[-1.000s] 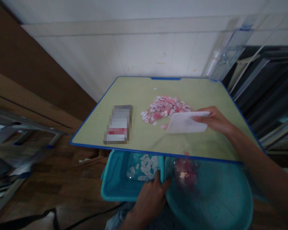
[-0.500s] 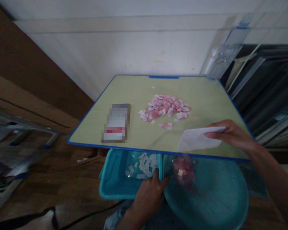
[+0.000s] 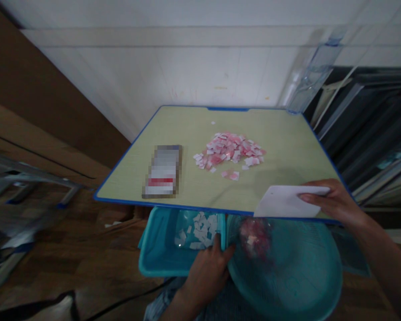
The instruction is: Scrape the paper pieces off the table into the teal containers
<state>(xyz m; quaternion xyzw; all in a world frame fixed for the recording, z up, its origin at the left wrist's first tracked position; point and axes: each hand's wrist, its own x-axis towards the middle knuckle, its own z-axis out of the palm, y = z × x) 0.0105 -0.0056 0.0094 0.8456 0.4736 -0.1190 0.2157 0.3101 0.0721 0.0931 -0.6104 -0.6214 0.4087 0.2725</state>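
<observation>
Card [image 3: 284, 203], flat white & stiff-looking, pinched btwn thumb & fingers of R hand [image 3: 336, 203], lower edge at front of blue-rimmed pale green tabletop [image 3: 190, 192]. Heap of small pink-and-white square pieces [image 3: 230, 149] mid-table, back-L of card, w/ few strays in front. L hand [image 3: 209, 267] at adjoining rims of teal rectangular plastic tub [image 3: 160, 256] & teal round plastic basin [image 3: 304, 276]; can't tell if it grips them. Tub has loose white paper-like bits [image 3: 203, 229]; basin has shiny clear-wrapped pink bundle [image 3: 255, 236]. Pixelated grey oblong slab [image 3: 163, 171] lies L of heap. Clear bluish plastic bottle [image 3: 316, 76] is at table's back R corner.
</observation>
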